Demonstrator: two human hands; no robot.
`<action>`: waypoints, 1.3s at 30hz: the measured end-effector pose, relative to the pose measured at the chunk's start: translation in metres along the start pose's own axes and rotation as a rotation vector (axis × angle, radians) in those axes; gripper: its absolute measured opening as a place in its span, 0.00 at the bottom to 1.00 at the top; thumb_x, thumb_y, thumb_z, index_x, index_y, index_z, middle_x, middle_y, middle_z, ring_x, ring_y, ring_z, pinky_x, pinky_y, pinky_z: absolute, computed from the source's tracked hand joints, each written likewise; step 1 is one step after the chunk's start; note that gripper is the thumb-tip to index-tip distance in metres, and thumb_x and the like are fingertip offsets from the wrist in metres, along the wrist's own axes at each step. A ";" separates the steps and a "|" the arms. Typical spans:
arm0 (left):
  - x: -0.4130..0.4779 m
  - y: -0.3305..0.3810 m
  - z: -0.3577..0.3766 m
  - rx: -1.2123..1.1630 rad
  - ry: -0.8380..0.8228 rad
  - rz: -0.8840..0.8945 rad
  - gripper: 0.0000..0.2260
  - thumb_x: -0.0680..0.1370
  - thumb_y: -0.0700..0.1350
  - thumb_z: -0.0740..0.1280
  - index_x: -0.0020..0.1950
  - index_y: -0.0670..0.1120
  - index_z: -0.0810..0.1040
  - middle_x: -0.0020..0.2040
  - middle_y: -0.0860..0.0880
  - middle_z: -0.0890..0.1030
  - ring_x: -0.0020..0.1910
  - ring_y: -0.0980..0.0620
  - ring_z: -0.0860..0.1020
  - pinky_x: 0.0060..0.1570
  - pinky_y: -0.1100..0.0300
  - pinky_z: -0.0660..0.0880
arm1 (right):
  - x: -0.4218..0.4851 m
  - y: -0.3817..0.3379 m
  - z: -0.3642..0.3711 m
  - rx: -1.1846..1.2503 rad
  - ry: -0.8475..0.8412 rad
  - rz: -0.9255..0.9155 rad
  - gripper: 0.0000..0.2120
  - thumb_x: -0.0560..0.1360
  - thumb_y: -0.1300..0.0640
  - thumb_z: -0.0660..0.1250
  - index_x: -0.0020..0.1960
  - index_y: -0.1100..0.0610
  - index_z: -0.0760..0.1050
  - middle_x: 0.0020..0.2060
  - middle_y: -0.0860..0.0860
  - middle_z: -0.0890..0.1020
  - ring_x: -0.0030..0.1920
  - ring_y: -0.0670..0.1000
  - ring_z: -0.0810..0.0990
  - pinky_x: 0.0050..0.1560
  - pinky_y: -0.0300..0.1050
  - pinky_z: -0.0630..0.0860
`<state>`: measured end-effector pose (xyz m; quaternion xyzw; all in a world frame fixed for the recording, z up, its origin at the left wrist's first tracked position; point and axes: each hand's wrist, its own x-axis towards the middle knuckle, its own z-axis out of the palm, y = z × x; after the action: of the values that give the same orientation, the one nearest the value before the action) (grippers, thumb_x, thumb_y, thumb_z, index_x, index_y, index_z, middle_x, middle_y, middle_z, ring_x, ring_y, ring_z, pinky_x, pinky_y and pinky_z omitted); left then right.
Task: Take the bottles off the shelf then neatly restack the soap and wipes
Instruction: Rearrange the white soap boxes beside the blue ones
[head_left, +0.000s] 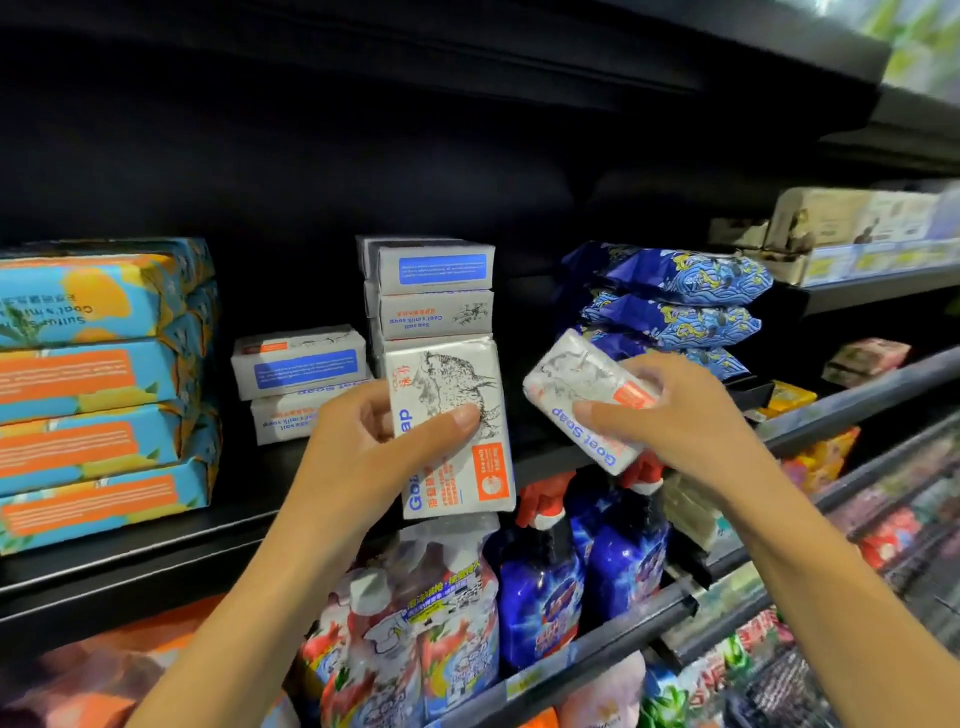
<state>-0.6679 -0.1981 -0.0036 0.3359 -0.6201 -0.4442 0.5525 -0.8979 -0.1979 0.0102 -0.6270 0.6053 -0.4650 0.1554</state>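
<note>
My left hand (363, 447) grips a white goat soap bar (457, 395) upright in front of the dark shelf (156, 545), thumb across its face. My right hand (670, 415) holds a second white goat soap bar (576, 384), tilted, just right of the first. Behind them stands a stack of white soap bars (434, 291), and a lower pile of two white soap bars (298, 364) lies to its left. Blue wipes packs (675, 301) are stacked at the right of the shelf. Blue-and-orange soap boxes (98, 384) are stacked at the far left.
One shelf down stand blue spray bottles with red triggers (540, 582) and pale pink spray bottles (415, 618). Boxed goods (852, 234) fill a higher shelf at the right. Small packets (862, 358) lie on the right-hand shelf.
</note>
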 end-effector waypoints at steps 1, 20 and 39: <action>-0.002 0.003 0.003 -0.007 -0.026 0.004 0.15 0.63 0.48 0.78 0.47 0.46 0.83 0.42 0.48 0.86 0.40 0.49 0.84 0.37 0.62 0.79 | -0.012 0.001 -0.002 0.121 0.014 0.037 0.12 0.65 0.54 0.78 0.41 0.58 0.79 0.29 0.47 0.79 0.27 0.41 0.74 0.27 0.32 0.66; -0.181 -0.100 0.160 -0.201 -0.833 -0.412 0.10 0.66 0.38 0.76 0.45 0.41 0.82 0.35 0.50 0.85 0.31 0.57 0.81 0.30 0.65 0.77 | -0.396 0.085 -0.024 0.409 0.900 0.700 0.11 0.66 0.65 0.74 0.48 0.64 0.79 0.37 0.54 0.82 0.34 0.46 0.78 0.33 0.37 0.72; -0.384 -0.159 0.335 0.108 -0.991 -0.841 0.02 0.70 0.36 0.74 0.40 0.41 0.83 0.35 0.45 0.84 0.34 0.50 0.80 0.37 0.57 0.78 | -0.625 0.154 -0.078 0.634 1.403 1.044 0.07 0.69 0.67 0.70 0.48 0.62 0.80 0.41 0.58 0.85 0.38 0.53 0.82 0.37 0.45 0.79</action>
<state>-0.9468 0.1500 -0.2973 0.3326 -0.6387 -0.6928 -0.0374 -0.9495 0.3624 -0.3127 0.2211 0.6108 -0.7527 0.1074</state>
